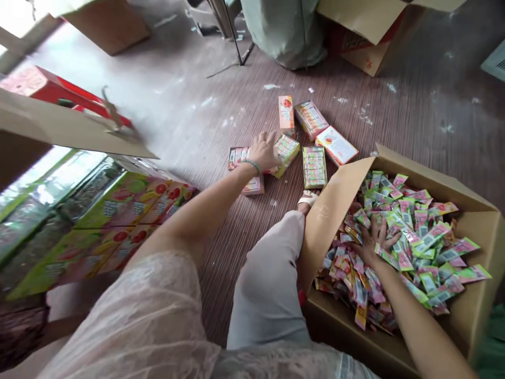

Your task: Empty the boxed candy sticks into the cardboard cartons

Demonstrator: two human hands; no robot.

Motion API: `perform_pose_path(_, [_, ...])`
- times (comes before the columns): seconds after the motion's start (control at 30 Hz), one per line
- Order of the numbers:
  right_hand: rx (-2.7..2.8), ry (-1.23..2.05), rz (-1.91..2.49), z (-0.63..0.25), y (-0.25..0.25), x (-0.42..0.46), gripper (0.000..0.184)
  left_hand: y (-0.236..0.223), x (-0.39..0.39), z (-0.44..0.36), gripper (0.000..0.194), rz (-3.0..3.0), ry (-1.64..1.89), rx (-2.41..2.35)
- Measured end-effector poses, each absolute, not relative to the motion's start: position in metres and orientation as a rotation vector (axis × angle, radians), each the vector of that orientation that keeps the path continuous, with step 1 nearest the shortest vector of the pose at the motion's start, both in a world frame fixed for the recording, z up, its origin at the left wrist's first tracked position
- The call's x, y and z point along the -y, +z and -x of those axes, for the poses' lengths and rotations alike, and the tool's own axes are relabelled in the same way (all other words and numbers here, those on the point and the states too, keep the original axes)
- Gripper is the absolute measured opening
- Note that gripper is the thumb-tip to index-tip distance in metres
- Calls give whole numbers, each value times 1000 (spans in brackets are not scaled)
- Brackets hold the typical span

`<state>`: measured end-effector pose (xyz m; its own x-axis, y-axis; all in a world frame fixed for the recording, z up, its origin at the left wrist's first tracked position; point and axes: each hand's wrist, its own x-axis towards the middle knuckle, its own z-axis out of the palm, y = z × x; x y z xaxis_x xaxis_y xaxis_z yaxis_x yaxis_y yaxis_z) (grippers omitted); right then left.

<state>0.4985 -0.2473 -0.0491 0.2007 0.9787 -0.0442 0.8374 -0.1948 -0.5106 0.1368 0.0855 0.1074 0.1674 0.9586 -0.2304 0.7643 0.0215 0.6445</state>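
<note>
My left hand (263,150) reaches forward to the floor and rests on a small green and pink box (284,152), fingers curled over it. Several similar small boxes (314,166) lie around it on the brown floor. My right hand (373,241) is down inside a large cardboard carton (473,208) full of loose pink and green sachets (418,237); its fingers are spread among them and grip none that I can see. My knee in grey trousers (272,263) lies between the two arms.
On the left stand stacked green and pink display cartons (118,210) under an open cardboard flap (59,129), with red boxes (59,92) behind. Another person's grey-clad legs (288,31) and more cardboard boxes (374,37) are at the top.
</note>
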Motion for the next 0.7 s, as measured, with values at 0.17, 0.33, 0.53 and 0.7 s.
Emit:
perform_pose_path(0.17, [1844, 484, 2320, -503, -48, 252, 65, 30, -165, -90, 139, -1895, 23, -1703])
perform_pose_path(0.33, [1796, 638, 2411, -505, -42, 257, 71, -38, -193, -65, 137, -1934, -64, -1603])
perform_pose_path(0.53, [1722, 706, 2397, -504, -32, 257, 69, -68, -168, -65, 157, -2023, -388, -1731])
perform_pose_path(0.7, [1740, 589, 2298, -502, -38, 255, 63, -62, -108, -69, 153, -1983, -466, -1825])
